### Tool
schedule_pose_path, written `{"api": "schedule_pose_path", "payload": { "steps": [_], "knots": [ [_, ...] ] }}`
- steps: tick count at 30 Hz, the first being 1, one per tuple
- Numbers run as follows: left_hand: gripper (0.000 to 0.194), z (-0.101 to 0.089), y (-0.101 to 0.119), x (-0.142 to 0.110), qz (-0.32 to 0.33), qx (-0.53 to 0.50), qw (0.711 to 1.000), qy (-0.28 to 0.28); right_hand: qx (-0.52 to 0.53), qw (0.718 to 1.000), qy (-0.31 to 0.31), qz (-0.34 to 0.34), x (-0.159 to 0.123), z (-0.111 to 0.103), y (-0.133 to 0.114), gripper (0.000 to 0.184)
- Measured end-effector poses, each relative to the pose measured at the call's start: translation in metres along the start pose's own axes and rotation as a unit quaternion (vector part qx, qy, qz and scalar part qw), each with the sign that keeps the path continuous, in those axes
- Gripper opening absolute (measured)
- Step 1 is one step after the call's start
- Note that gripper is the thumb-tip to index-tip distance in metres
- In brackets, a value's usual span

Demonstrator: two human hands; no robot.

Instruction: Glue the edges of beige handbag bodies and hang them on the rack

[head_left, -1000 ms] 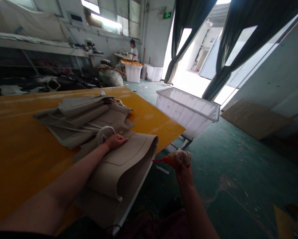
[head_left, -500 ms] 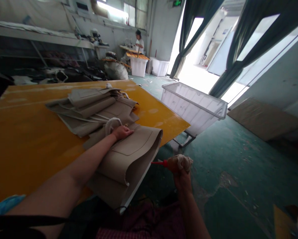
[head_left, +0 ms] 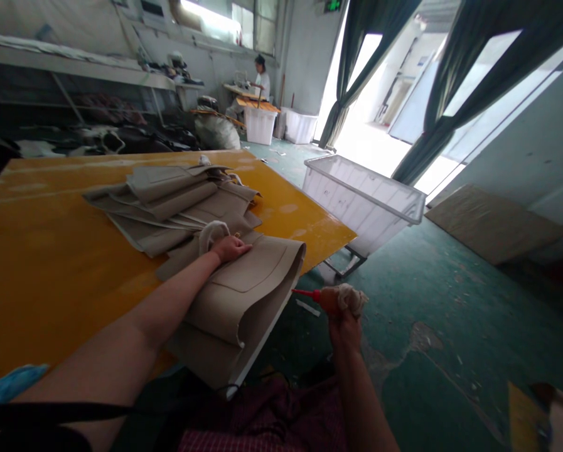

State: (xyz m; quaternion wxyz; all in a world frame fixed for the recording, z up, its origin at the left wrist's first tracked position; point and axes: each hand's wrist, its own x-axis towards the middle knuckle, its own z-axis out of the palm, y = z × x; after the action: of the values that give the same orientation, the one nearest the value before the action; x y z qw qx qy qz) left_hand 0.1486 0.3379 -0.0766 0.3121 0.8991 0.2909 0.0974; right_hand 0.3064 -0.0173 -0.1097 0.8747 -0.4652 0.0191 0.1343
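Note:
My left hand [head_left: 230, 248] lies flat, fingers together, on a folded beige leather piece [head_left: 243, 295] that hangs over the near edge of the orange table [head_left: 41, 251]. My right hand [head_left: 344, 326] is closed round a squeeze bottle [head_left: 331, 299] with a red nozzle, wrapped in a white rag. The nozzle points left at the curled edge of the beige piece, just short of it. Behind my left hand lies a fanned stack of more beige pieces [head_left: 172, 204].
A clear plastic bin [head_left: 363, 201] on a metal frame stands on the green floor right of the table. Farther back are white tubs [head_left: 260, 125], a stuffed sack, cluttered shelves and a person at a workbench [head_left: 262, 81]. Dark curtains frame a bright doorway.
The bottle has risen a little and its nozzle has come closer to the beige piece's edge. My left hand has stayed pressed on the piece. The view shifted slightly.

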Motion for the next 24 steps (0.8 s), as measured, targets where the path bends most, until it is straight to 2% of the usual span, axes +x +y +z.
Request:
{"api": "schedule_pose_path", "payload": {
  "steps": [4,9,12,14,18,24],
  "knots": [
    [0.053,-0.002,0.006,-0.002,-0.019,0.016,1.0,-0.007,0.01,1.0,-0.017,0.016,-0.014,-0.005,0.005,0.068],
    [0.052,-0.004,0.012,-0.005,-0.035,0.034,0.999,-0.008,0.0,0.998,-0.023,0.055,-0.05,-0.033,0.022,0.07],
    [0.051,-0.005,0.014,-0.007,-0.038,0.044,0.998,-0.011,-0.002,0.998,-0.002,0.068,-0.063,-0.043,0.027,0.07],
    [0.052,-0.006,0.015,-0.007,-0.038,0.044,0.998,-0.01,0.002,0.998,0.018,0.066,-0.066,-0.045,0.028,0.072],
    [0.052,-0.004,0.015,-0.006,-0.034,0.043,0.998,-0.002,-0.007,0.997,0.02,0.072,-0.075,-0.044,0.029,0.077],
    [0.05,-0.003,0.013,-0.006,-0.024,0.037,0.999,0.001,-0.015,0.994,-0.002,0.105,-0.11,-0.044,0.026,0.083]
  ]
}}
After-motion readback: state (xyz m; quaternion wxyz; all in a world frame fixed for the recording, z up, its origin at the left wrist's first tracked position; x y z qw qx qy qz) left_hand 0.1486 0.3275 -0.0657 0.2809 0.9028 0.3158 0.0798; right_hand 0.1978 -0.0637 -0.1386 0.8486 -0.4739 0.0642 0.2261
